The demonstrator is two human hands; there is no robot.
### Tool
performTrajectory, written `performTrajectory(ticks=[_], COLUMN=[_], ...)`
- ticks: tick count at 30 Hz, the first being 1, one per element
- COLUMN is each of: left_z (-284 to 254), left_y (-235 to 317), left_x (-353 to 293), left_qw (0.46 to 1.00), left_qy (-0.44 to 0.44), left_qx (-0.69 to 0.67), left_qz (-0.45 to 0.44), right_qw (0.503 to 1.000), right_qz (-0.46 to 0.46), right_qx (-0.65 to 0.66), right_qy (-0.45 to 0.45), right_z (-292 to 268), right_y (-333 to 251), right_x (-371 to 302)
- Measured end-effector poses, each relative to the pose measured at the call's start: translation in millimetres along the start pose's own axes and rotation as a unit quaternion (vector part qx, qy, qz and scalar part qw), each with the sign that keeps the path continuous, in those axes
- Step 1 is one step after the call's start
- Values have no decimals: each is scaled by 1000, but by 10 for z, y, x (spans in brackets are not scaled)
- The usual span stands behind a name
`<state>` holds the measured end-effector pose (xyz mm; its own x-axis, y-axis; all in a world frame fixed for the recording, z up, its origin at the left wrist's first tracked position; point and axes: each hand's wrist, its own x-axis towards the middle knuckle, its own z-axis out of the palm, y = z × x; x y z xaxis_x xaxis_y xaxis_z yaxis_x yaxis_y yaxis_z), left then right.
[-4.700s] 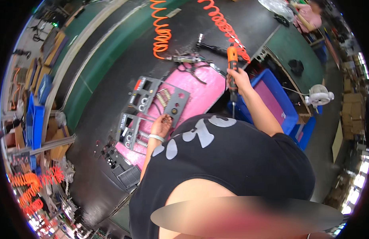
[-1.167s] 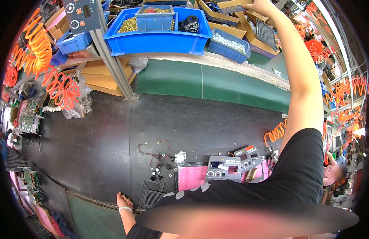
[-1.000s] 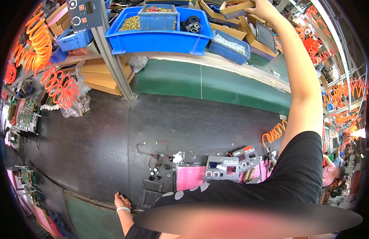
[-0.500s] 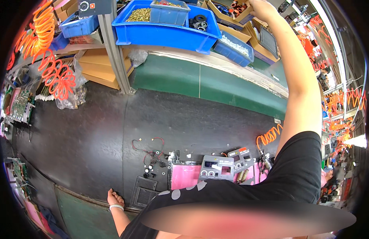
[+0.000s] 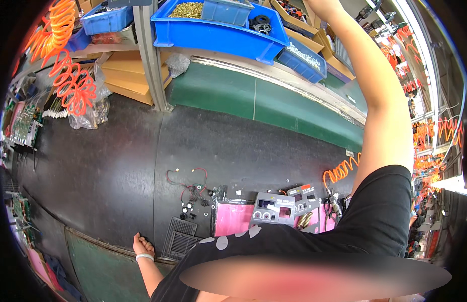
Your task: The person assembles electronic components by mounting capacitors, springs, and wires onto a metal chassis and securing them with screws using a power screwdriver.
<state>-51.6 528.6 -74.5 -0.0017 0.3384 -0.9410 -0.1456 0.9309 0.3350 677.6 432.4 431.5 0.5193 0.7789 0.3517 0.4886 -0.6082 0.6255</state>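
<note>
My left hand rests at the near edge of the black bench mat, its fingers curled in and nothing showing in them. Beside it lie dark slotted vent panels. My right arm stretches up to the shelf, where my right hand is at the cardboard bins; its fingers pass out of the picture at the top. Grey front panels with cut-out windows lie on a pink sheet before me. To their left are red-and-black wires and small black parts.
A large blue tub on the shelf holds brass-coloured fittings and black rings. A smaller blue bin holds pale small parts. Orange coiled hoses hang at the left, and another coil lies near pliers. A metal post stands on the bench.
My right hand has gone slightly further up and left, its fingers now out of the picture. The view has shifted a little. My left hand stays curled at the bench edge.
</note>
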Motion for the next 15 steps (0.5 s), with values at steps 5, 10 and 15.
performTrajectory(ticks=[5,10,15], left_z=[-54,-11,269], left_y=[-20,-111,-189], left_x=[37,-21,-197], left_qw=[1000,995,926], left_qy=[-14,-83,7], left_qx=[-5,22,82], left_qz=[21,51,368], right_qw=[999,986,948], right_qz=[47,44,45], right_qx=[15,-41,209], right_qy=[4,158,237], right_z=[-73,-94,-453], right_y=[92,91,-496], right_x=[-462,-1983,-3633])
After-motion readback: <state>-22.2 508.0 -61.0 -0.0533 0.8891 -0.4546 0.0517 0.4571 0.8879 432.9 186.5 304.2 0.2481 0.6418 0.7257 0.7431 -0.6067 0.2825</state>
